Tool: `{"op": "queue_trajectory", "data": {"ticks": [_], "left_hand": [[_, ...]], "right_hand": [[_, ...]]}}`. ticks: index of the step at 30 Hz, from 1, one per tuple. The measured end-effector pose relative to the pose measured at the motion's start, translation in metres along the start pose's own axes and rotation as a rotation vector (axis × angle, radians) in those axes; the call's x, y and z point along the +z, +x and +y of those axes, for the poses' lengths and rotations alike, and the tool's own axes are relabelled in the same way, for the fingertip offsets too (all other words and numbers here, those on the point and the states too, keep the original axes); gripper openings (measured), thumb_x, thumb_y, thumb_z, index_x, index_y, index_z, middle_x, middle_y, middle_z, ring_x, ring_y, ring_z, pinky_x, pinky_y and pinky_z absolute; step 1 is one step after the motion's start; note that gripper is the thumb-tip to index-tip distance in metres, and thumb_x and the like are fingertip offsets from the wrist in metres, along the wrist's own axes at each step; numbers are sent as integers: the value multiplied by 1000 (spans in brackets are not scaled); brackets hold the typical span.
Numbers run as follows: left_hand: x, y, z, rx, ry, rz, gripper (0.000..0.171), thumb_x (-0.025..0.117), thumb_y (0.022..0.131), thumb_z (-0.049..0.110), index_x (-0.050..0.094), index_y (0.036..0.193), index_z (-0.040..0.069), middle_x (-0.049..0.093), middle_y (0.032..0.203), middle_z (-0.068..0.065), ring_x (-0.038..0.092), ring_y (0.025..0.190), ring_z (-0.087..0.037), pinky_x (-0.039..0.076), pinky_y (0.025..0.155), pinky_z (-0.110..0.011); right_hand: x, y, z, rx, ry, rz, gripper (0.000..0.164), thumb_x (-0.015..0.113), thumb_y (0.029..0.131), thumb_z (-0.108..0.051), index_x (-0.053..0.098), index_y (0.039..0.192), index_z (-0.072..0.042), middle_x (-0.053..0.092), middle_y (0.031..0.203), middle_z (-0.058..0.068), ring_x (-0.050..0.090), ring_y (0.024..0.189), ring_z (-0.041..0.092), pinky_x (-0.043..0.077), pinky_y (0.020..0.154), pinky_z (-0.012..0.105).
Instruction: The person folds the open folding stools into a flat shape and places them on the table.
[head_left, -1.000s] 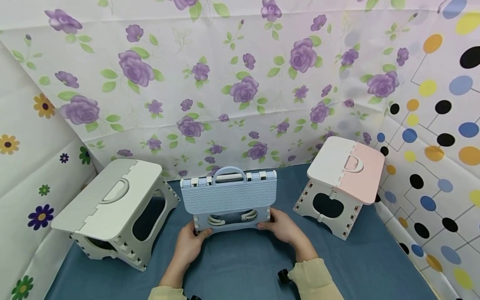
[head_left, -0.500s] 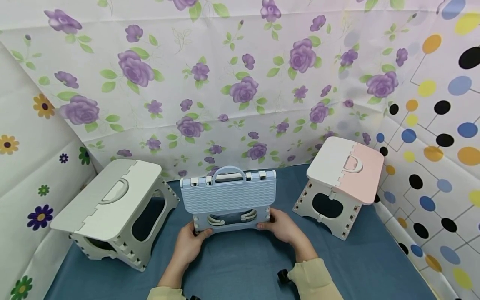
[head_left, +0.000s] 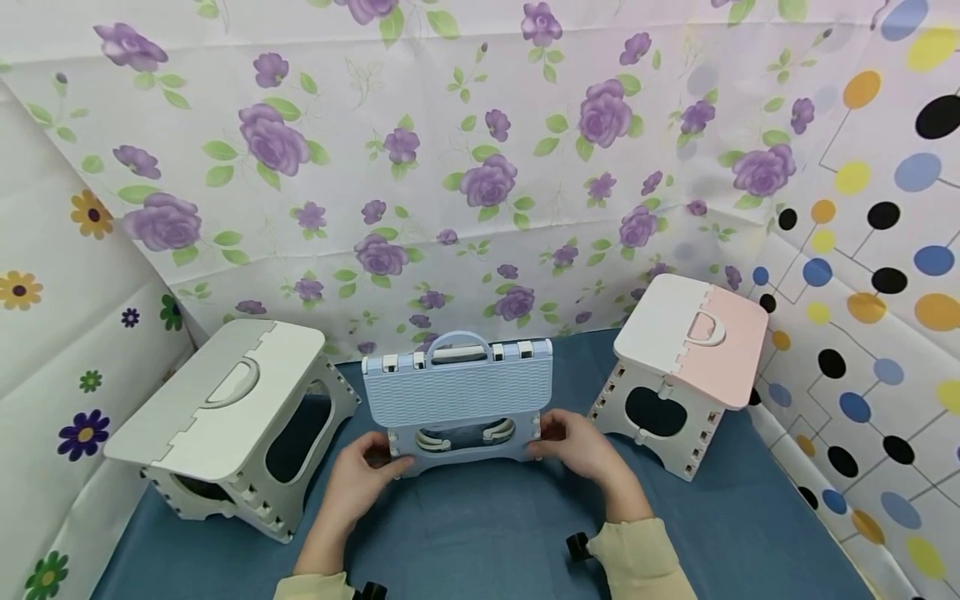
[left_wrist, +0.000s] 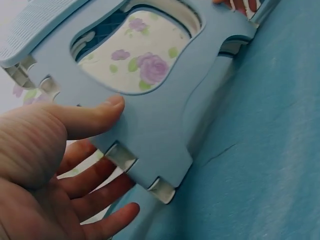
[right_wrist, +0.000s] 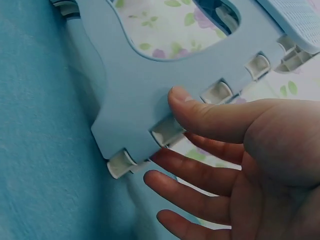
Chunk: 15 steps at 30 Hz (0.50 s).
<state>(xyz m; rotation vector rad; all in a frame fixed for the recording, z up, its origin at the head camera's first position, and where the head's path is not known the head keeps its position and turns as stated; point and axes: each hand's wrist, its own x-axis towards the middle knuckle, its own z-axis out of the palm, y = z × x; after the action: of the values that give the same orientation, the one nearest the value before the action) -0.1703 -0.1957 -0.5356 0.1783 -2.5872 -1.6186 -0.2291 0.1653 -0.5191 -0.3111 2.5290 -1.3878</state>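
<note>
A light blue folding stool (head_left: 461,392) stands upright on the blue cloth, mid-table, carry handle on top and ribbed seat panel sloping toward me. My left hand (head_left: 354,481) is at its lower left edge; in the left wrist view the thumb (left_wrist: 95,117) lies over the front of the leg panel (left_wrist: 145,125), and the fingers are loosely spread beyond the edge. At the lower right edge is my right hand (head_left: 581,454). Its thumb (right_wrist: 200,110) lies over the panel's front in the right wrist view, with the other fingers apart and relaxed. Neither hand grips the stool.
An unfolded white stool (head_left: 217,400) stands to the left. On the right is an unfolded white and pink stool (head_left: 675,350). A flowered sheet (head_left: 450,167) hangs behind, and a dotted sheet (head_left: 870,333) borders the right side.
Both hands have loosened from the blue stool's lower corners and moved slightly outward. The blue stool and the other two stools stay in place.
</note>
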Motion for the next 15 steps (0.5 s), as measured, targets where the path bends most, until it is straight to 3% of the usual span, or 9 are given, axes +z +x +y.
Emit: {"op": "queue_trajectory", "data": {"ticks": [3, 9, 15], "left_hand": [[-3, 1, 1, -7, -38, 30, 39, 91, 86, 9, 68, 117, 5, 69, 112, -11, 66, 102, -26, 56, 82, -34], [-2, 2, 0, 9, -50, 26, 67, 89, 87, 6, 58, 147, 4, 65, 135, -18, 63, 125, -36, 54, 99, -53], [3, 1, 0, 14, -48, -19, 66, 85, 91, 2, 59, 151, 5, 65, 141, -19, 60, 133, -38, 52, 105, -55]], "right_hand": [[-2, 0, -1, 52, 18, 55, 34, 90, 89, -18, 67, 112, -9, 70, 109, 6, 66, 97, 22, 53, 83, 42], [-1, 1, 1, 45, 22, 57, 66, 91, 88, -17, 61, 146, -8, 67, 138, 14, 68, 120, 35, 54, 100, 55], [4, 3, 1, 31, -2, 42, 60, 87, 92, -13, 64, 147, -12, 66, 142, 12, 67, 124, 36, 53, 103, 57]]}}
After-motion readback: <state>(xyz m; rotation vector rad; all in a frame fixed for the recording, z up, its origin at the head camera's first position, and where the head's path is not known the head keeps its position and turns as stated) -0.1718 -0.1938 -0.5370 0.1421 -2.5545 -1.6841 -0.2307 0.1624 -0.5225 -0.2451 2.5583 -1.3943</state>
